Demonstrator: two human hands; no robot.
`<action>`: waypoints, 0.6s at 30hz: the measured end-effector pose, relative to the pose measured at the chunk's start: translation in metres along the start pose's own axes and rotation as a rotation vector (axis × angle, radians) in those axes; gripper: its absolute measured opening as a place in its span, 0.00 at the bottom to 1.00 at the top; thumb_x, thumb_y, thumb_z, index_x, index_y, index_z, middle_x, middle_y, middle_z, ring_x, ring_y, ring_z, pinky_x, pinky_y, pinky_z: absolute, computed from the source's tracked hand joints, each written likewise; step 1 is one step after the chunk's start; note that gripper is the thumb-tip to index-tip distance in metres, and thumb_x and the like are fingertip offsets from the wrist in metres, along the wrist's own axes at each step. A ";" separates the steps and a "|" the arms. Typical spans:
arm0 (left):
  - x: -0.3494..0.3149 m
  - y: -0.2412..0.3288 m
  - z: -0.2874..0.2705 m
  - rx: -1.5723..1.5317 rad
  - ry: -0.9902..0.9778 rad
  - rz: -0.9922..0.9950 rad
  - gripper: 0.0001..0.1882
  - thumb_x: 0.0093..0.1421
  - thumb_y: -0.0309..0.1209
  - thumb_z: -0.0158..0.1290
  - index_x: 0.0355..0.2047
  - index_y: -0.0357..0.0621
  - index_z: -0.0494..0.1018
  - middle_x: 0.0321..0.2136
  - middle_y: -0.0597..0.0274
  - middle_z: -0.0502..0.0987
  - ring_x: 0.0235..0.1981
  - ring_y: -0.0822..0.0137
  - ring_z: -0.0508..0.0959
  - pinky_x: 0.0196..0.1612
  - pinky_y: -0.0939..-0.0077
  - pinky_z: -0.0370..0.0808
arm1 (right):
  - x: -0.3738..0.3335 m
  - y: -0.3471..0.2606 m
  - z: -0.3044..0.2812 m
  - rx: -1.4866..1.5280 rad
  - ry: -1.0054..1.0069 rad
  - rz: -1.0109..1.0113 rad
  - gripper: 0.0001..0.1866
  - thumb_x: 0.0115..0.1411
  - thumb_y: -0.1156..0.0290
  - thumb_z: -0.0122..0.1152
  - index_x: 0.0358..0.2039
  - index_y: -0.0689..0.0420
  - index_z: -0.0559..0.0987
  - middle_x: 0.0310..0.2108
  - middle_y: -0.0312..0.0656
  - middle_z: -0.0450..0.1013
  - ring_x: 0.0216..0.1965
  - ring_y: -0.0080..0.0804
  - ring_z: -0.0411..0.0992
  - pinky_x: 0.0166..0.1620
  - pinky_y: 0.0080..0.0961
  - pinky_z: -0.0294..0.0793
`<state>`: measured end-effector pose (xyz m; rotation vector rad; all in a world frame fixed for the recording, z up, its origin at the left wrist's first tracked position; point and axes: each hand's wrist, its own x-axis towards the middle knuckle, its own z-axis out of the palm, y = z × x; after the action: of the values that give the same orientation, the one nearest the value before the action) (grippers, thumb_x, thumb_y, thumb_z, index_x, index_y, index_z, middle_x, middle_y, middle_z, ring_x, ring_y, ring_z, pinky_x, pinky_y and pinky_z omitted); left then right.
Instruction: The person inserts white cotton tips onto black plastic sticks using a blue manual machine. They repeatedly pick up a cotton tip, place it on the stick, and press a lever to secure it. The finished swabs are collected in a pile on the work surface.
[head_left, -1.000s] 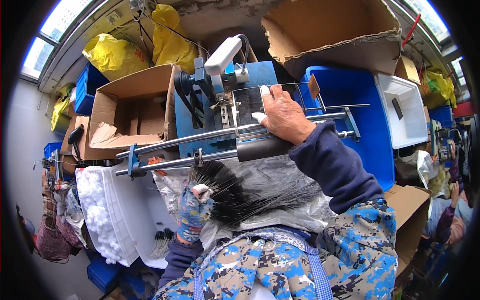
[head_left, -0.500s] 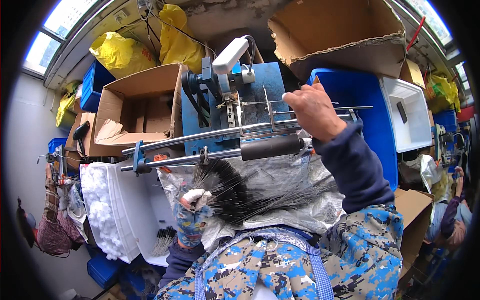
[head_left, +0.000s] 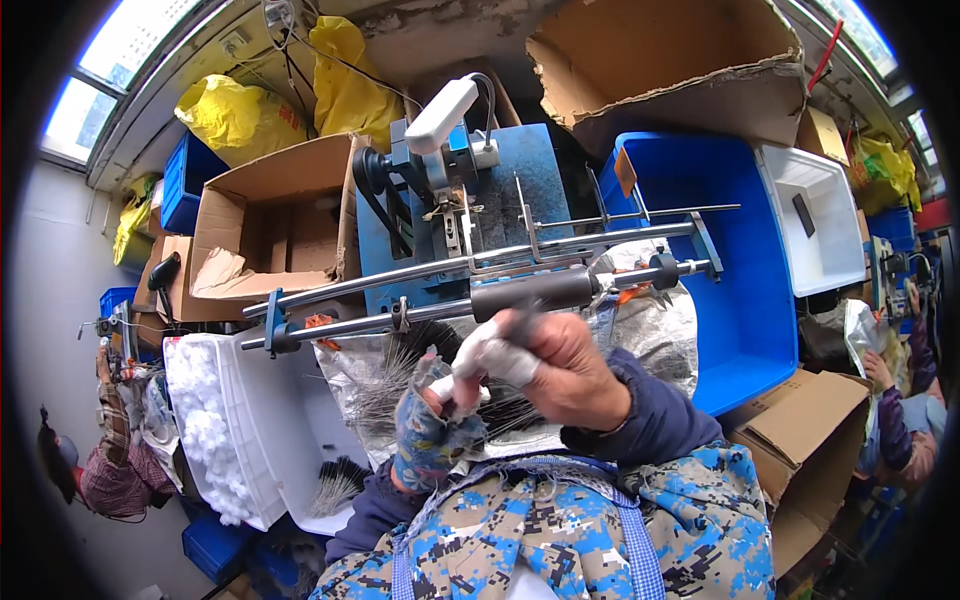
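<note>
My right hand (head_left: 565,370) is closed in front of my body, with white tape on a finger. A blurred dark tuft (head_left: 527,316), like the bristles of a thin wire brush, stands up from its fingers. Right beside it, my left hand (head_left: 445,400) is closed too, in a flowered sleeve cover; what it pinches is hidden. Under both hands a heap of thin wire brushes (head_left: 385,385) with black bristles lies on a silvery sheet (head_left: 670,335). Beyond them stands a blue machine (head_left: 530,170) with metal rails (head_left: 440,262) and a dark roller (head_left: 530,290).
On the left, a white tub (head_left: 300,430) holds more brushes beside white fluffy pieces (head_left: 205,430). A blue bin (head_left: 750,340) and a white bin (head_left: 835,235) stand right. Cardboard boxes (head_left: 275,190) surround the machine. Other people (head_left: 125,475) work at both sides.
My right hand has come back from the machine's right end toward my left hand, with the dark tuft now at its fingers. My left hand has shifted slightly right.
</note>
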<state>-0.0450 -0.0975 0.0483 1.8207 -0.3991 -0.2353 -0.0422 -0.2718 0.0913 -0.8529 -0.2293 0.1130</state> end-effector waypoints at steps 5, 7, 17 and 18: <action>0.013 -0.034 -0.017 0.990 -0.148 0.412 0.18 0.46 0.29 0.60 0.39 0.41 0.71 0.36 0.52 0.74 0.33 0.58 0.75 0.35 0.67 0.72 | 0.028 -0.070 -0.042 -0.894 0.290 -0.207 0.12 0.63 0.70 0.46 0.42 0.63 0.73 0.19 0.33 0.68 0.18 0.18 0.64 0.20 0.16 0.62; 0.013 -0.044 -0.014 0.894 -0.251 0.326 0.17 0.46 0.28 0.58 0.38 0.42 0.72 0.35 0.53 0.73 0.32 0.57 0.74 0.33 0.67 0.72 | 0.051 -0.054 -0.065 -1.484 0.300 -0.280 0.11 0.59 0.74 0.48 0.42 0.60 0.73 0.21 0.39 0.70 0.20 0.29 0.69 0.23 0.25 0.67; 0.002 -0.051 -0.041 0.596 -0.107 0.301 0.21 0.39 0.28 0.60 0.39 0.48 0.75 0.35 0.59 0.75 0.36 0.58 0.75 0.46 0.64 0.69 | 0.116 0.015 -0.114 -2.117 0.199 0.015 0.07 0.50 0.71 0.51 0.28 0.56 0.77 0.34 0.49 0.69 0.34 0.43 0.71 0.35 0.39 0.69; -0.003 -0.058 -0.046 0.638 -0.107 0.307 0.22 0.39 0.28 0.60 0.39 0.48 0.75 0.35 0.57 0.74 0.37 0.56 0.74 0.47 0.62 0.69 | 0.116 0.017 -0.114 -2.115 0.193 0.030 0.08 0.50 0.71 0.51 0.29 0.56 0.77 0.34 0.49 0.69 0.34 0.43 0.72 0.35 0.39 0.69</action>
<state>-0.0223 -0.0419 0.0060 2.3342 -0.8981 0.0174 0.0983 -0.3220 0.0242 -2.9497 -0.0734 -0.2719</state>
